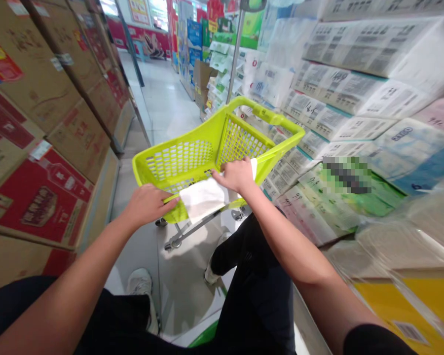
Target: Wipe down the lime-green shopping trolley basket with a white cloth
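A lime-green plastic shopping cart (185, 153) with perforated walls stands in front of me at an angle. My left hand (148, 203) is closed over the near left part of its rim. Draped across the near edge is a white cloth (203, 199). My right hand (237, 175) presses the cloth against the rim with curled fingers; part of the cloth shows beyond the knuckles. Beneath the basket are a grey metal frame and small wheels (174, 244). The cart's handle (274, 117) is on the far right side.
Stacked cardboard cartons (74, 118) line the left side. On the right rise stacks of wrapped paper packs (321, 103). A thin metal pole (237, 54) stands behind the cart, and a tiled aisle (163, 93) runs back. A green rounded edge (203, 336) shows beneath me.
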### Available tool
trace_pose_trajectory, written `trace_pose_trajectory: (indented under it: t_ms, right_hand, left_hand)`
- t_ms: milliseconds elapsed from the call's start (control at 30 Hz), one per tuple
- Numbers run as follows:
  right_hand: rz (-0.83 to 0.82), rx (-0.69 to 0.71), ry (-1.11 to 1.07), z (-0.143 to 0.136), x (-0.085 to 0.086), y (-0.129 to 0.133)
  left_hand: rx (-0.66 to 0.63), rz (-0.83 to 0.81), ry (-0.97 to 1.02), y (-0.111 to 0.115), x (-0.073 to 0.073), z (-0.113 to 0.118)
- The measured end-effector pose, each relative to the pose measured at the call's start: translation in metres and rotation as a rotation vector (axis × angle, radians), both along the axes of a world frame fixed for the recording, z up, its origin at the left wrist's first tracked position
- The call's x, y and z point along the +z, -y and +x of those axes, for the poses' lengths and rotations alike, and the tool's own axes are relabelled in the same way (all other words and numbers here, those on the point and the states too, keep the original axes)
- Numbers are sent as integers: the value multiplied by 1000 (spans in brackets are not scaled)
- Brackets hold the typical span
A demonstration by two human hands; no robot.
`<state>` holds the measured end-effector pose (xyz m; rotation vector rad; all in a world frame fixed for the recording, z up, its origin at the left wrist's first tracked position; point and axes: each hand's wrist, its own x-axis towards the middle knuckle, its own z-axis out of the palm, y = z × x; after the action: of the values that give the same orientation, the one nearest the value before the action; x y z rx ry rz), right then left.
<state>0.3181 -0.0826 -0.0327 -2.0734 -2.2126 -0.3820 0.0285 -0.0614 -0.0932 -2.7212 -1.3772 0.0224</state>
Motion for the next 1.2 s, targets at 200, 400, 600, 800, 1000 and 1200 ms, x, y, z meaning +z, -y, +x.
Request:
trace_pose_trajectory:
  t_ms: [200, 400, 600, 800, 1000, 1200]
  right_hand:
    - [-13, 243, -51, -41, -15, 16]
    - [36, -130, 50, 51, 22, -19]
    - [168, -97, 85, 77, 25, -23]
    - [68, 303, -32, -12, -11, 9]
    - [144, 263, 47, 56, 9, 4]
    - [467, 141, -37, 138, 20, -14]
  left_hand:
    - [0, 20, 23, -3, -2, -13]
    - [-92, -28, 164, -4, -2, -26]
    - [-40, 15, 95, -4, -2, -19]
    - [23, -13, 44, -7, 1, -22]
    - [13, -40, 59, -8, 3, -40]
    - [4, -37, 61, -3, 7, -41]
